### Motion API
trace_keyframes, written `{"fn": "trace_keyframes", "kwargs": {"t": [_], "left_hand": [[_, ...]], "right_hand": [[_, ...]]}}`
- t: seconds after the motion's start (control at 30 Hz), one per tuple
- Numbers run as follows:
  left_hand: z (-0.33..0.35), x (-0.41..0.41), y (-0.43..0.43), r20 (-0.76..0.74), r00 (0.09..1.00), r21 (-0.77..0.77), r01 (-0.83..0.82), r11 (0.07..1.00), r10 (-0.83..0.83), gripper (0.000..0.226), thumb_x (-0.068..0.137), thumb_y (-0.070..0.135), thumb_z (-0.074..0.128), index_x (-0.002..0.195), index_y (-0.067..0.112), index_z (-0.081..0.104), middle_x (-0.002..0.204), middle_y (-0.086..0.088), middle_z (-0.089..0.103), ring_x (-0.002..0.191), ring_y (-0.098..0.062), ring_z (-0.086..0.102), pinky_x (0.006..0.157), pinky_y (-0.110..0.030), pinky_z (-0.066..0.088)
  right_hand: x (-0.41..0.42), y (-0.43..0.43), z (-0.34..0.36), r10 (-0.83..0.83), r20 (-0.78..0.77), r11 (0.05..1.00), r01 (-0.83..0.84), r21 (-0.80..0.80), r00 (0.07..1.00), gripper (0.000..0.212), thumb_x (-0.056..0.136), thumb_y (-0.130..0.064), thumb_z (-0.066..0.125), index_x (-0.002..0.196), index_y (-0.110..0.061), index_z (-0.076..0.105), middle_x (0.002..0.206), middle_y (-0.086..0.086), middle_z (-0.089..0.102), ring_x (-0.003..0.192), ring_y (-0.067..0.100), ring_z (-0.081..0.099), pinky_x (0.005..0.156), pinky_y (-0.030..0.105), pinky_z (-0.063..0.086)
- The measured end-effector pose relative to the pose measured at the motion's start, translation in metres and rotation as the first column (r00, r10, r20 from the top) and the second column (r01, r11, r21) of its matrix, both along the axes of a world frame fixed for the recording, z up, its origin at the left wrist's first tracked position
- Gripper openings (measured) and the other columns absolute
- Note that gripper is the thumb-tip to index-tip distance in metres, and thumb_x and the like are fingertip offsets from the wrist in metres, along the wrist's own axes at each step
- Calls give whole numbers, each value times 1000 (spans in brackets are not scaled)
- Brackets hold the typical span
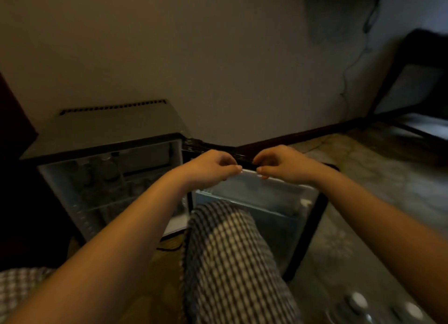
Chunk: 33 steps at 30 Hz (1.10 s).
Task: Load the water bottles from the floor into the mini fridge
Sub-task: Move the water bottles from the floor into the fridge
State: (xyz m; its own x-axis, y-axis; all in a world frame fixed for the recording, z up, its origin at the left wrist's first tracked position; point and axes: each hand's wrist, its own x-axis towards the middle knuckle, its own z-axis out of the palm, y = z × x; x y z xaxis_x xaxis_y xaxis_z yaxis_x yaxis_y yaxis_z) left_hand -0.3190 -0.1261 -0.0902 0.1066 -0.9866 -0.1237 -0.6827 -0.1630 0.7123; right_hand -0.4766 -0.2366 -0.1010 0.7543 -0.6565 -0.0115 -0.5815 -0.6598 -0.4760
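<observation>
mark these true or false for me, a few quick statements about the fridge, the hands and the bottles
1. The mini fridge stands open. True.
2. Each hand holds a bottle. False: the left hand and right hand hold no bottle; their fingers are curled, near the top edge of the door.
3. White-capped bottles on the floor lie at the lower right. True.
4. The door hangs to the left of the cabinet. False: it is swung out on the right side.
5. Nothing stands inside the fridge. False: blurred bottle shapes show on the upper shelf.
</observation>
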Motion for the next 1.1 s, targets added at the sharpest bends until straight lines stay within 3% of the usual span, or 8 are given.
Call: {"fn": "trace_keyframes", "kwargs": {"t": [0.23, 0.43, 0.53, 0.6, 0.67, 0.8, 0.9, 1.1], "left_hand": [[-42, -119, -18, 20, 972, 35, 234, 972, -235, 36, 92, 31, 51, 121, 12, 55, 123, -5, 59, 113, -17, 56, 99, -33, 45], [-110, -202, -32, -64, 935, 162, 354, 921, -348, 34, 91, 31, 52, 119, 13, 57, 120, -4, 61, 110, -17, 57, 92, -28, 45], [-147, -235, -30, -101, 930, 214, 366, 906, -352, 29, 91, 28, 53, 113, 10, 60, 114, -7, 63, 107, -19, 58, 90, -30, 45], [-172, -256, -23, -164, 931, 259, 359, 897, -326, 28, 91, 25, 53, 113, 9, 59, 111, -7, 62, 106, -20, 58, 92, -33, 45], [-189, -272, -13, -221, 934, 285, 337, 897, -281, 30, 92, 26, 50, 117, 9, 57, 115, -7, 60, 108, -20, 56, 94, -35, 45], [-213, -295, 7, -228, 934, 319, 337, 886, -273, 39, 92, 27, 50, 130, 18, 47, 133, -1, 50, 121, -16, 48, 99, -30, 42], [-223, -294, 10, -151, 929, 373, 369, 851, -337, 41, 91, 30, 52, 130, 19, 46, 132, -4, 50, 120, -18, 49, 102, -35, 43], [-224, -282, 8, -132, 935, 399, 354, 846, -328, 41, 90, 28, 55, 129, 19, 47, 130, -6, 52, 118, -20, 51, 100, -37, 44]], "right_hand": [[-125, 3, -43, -102, -80, 995, 103, 4, 992, 29, 88, -23, 60, 116, -13, 61, 99, 1, 66, 90, 14, 62, 84, 31, 52], [-232, 21, -123, -262, -167, 928, 295, 226, 951, 32, 89, -22, 59, 120, -12, 58, 111, 8, 65, 99, 17, 62, 92, 32, 51], [-270, 41, -166, -340, -226, 866, 398, 303, 913, 30, 90, -19, 58, 119, -11, 58, 104, 6, 66, 90, 13, 62, 80, 20, 50], [-289, 56, -193, -374, -276, 829, 452, 329, 886, 27, 91, -20, 57, 117, -13, 57, 89, -8, 60, 79, 2, 56, 66, 12, 43], [-302, 70, -219, -404, -313, 791, 500, 352, 860, 24, 91, -20, 55, 114, -14, 56, 83, -15, 50, 74, -4, 49, 63, 11, 40], [-314, 105, -270, -428, -438, 758, 578, 303, 790, 26, 90, -29, 55, 114, -20, 55, 110, -1, 60, 95, 10, 59, 85, 26, 51], [-312, 126, -301, -397, -558, 788, 582, 199, 729, 39, 88, -36, 55, 123, -21, 47, 117, 1, 58, 101, 15, 60, 87, 31, 52], [-315, 131, -315, -515, -464, 763, 632, 134, 720, 31, 93, -35, 49, 120, -19, 50, 114, 3, 61, 100, 15, 61, 87, 29, 52]]}}
